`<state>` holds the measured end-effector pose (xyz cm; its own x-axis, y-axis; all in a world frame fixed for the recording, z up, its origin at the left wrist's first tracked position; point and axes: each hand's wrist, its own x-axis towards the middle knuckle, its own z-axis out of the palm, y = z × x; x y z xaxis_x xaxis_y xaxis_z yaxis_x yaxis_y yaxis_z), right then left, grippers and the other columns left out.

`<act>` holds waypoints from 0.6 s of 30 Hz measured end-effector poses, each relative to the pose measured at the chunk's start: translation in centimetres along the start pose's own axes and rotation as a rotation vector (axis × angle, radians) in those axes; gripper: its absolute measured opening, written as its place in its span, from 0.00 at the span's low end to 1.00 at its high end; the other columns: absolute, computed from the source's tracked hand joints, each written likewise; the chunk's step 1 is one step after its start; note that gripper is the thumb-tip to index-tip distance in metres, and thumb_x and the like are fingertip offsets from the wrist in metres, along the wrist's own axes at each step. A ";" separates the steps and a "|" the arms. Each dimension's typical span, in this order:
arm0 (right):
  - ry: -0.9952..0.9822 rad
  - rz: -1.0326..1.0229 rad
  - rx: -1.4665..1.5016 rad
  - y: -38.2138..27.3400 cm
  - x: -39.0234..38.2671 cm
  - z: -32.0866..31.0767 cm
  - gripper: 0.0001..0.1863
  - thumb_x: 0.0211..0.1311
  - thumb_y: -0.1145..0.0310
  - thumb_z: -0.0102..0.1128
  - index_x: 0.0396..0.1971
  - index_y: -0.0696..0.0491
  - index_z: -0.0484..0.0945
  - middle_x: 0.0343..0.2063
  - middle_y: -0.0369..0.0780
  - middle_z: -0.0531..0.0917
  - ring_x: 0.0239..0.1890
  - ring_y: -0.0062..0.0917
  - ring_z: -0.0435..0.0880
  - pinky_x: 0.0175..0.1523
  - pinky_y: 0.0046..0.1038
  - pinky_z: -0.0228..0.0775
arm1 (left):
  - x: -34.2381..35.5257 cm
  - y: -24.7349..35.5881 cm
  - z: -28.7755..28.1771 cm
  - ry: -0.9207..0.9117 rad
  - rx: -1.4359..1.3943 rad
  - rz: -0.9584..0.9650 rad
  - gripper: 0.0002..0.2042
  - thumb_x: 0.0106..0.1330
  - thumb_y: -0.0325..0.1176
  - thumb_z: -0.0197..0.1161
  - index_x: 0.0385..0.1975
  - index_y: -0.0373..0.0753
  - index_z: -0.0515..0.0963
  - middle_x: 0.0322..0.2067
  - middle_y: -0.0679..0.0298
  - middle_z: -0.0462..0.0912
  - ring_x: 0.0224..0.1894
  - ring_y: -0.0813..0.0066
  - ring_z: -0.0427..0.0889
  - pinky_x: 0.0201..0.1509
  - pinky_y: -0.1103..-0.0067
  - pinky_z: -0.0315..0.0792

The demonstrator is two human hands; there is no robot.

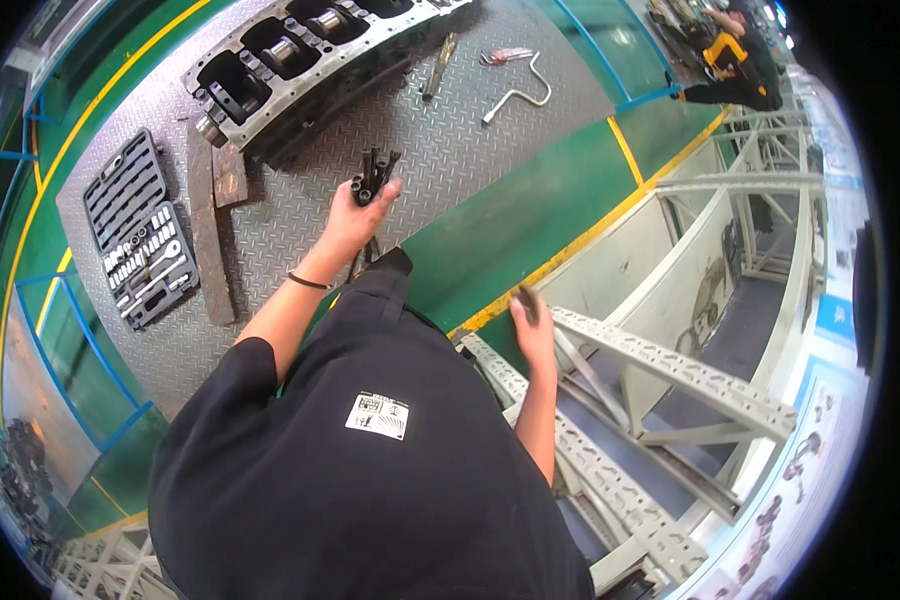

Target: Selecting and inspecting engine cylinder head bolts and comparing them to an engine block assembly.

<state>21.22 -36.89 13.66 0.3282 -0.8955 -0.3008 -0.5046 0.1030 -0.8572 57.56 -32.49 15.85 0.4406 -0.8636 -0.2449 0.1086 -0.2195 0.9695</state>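
Gripping a bundle of long black bolts (pixel 373 172), left hand (pixel 355 215), dark, slender, splayed

Grey diamond-tread plate (pixel 450 150), green floor (pixel 510 225) with yellow line (pixel 580 240), black bolts (pixel 373 172)

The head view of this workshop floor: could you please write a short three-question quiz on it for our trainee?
1. True or false: the left hand grips a bundle of long black metal bolts.
2. What does the right hand rest on: A the pale perforated steel rack, B the open black socket set case, C the grey engine block?
3. What surface bears the engine block?

Key: 1 true; 2 A; 3 the grey checker steel plate.
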 end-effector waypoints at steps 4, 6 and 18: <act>-0.497 -0.267 0.207 -13.0 10.7 7.0 0.31 0.59 0.70 0.61 0.61 0.60 0.60 0.56 0.47 0.71 0.59 0.28 0.70 0.62 0.31 0.62 | 3.4 3.2 2.6 0.155 -0.584 -0.141 0.12 0.67 0.39 0.59 0.28 0.36 0.72 0.14 0.71 0.67 0.16 0.82 0.65 0.21 0.82 0.62; -0.682 -0.358 0.055 -17.1 13.2 10.3 0.37 0.57 0.67 0.64 0.63 0.59 0.55 0.57 0.48 0.70 0.60 0.31 0.69 0.63 0.32 0.60 | 4.9 4.1 3.0 0.256 -0.840 -0.039 0.12 0.66 0.40 0.60 0.28 0.38 0.71 0.17 0.70 0.71 0.17 0.81 0.68 0.22 0.82 0.65; -1.011 -0.030 0.033 -21.1 22.4 18.5 0.17 0.59 0.62 0.63 0.40 0.58 0.70 0.25 0.35 0.76 0.25 0.16 0.73 0.28 0.24 0.68 | 9.9 2.9 -2.7 0.319 -1.086 0.053 0.19 0.64 0.27 0.57 0.55 0.33 0.66 0.44 0.54 0.78 0.49 0.61 0.77 0.55 0.69 0.72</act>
<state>54.00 -51.09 17.24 0.8707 -0.1125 -0.4787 -0.4677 0.1115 -0.8768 64.65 -40.45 16.20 0.6581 -0.6705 -0.3425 0.7305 0.4584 0.5062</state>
